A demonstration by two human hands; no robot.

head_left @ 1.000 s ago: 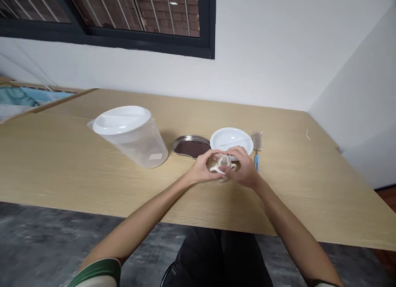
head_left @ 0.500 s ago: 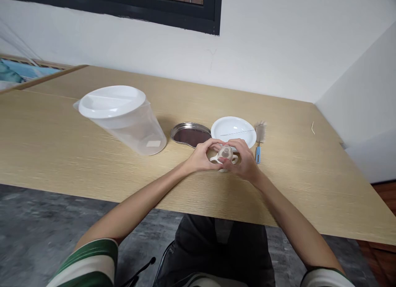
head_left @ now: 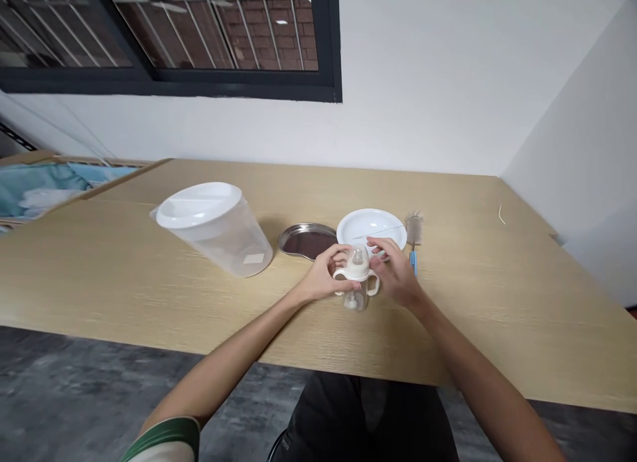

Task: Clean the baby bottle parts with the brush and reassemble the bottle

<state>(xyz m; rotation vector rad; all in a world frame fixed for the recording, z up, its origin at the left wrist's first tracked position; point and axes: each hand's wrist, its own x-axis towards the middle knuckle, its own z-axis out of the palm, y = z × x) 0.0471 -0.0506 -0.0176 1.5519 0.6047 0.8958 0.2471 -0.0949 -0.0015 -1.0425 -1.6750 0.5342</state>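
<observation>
A clear baby bottle (head_left: 356, 275) with a cream collar, two side handles and a see-through cap over its teat stands upright before me. My left hand (head_left: 328, 274) is closed around its left side, thumb across the front. On the right, my right hand (head_left: 395, 271) is beside the bottle with its fingers apart and curved, off the cap. Just behind are a white oval dish (head_left: 371, 220) with a thin wire across it and a steel kidney tray (head_left: 308, 239), its near right edge hidden by my left hand.
A clear plastic pitcher (head_left: 219, 230) with a white lid stands at the left. A bottle brush (head_left: 414, 230) with a blue handle lies right of the dish. Far right on the wooden table (head_left: 497, 296) is a thin white bent piece (head_left: 501, 214). A window is above.
My right hand has come off the bottle and opened; both hands were around its top before. The view has tilted up, showing more window and more of the bottle's body.
</observation>
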